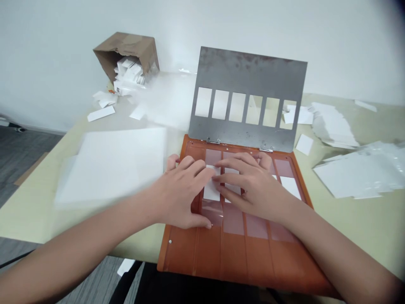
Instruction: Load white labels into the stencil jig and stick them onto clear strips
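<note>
On the orange hinged tray (202, 253), your left hand (180, 190) and right hand (253, 185) rest, fingers spread, on white cards (211, 190); the nearer pink panels (233, 219) are bare.

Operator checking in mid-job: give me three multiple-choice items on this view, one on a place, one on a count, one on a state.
1. Where is the cardboard box?
A) Back left of the table
B) On the floor
C) On a shelf

2. How many windows has the metal plate?
A) Four
B) Five
C) Six

3. The plate is:
A) Flat
B) Raised on hinges
C) Detached

1 A: it lies tipped, spilling white cards.
2 C: six show in a row.
3 B: it stands hinged to the orange tray.
</note>
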Demonstrator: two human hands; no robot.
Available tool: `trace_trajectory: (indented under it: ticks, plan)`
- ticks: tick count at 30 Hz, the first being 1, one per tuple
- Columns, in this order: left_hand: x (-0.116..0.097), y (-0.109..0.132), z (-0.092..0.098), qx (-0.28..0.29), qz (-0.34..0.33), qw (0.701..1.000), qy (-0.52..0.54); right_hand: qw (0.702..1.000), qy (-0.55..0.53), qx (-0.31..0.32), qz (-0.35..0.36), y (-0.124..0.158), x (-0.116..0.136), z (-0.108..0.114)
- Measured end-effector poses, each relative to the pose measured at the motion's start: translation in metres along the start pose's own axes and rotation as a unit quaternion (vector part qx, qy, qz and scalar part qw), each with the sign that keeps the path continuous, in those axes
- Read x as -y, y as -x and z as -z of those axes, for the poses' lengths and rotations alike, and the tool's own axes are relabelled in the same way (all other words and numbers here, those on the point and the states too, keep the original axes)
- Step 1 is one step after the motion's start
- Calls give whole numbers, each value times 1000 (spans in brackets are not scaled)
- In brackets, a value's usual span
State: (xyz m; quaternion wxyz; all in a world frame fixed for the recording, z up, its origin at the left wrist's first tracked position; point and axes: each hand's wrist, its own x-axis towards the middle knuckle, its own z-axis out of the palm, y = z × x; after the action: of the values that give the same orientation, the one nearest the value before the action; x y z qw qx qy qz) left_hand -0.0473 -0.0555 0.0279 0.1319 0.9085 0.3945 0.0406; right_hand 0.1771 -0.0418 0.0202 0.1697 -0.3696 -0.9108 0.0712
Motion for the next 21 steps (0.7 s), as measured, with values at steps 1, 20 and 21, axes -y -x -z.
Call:
trace_trajectory:
  ticks: [1, 20, 21]
  plan:
    - [1, 0, -1, -6, -1, 1000, 0, 1000, 4, 3, 1, 0, 1, 1]
    - [15, -1, -10, -89, -95, 991, 12, 1000, 13, 6, 5, -1, -3, -2]
    - [15, -1, -10, -87, -94, 992, 13, 1000, 14, 5, 5, -1, -2, -2]
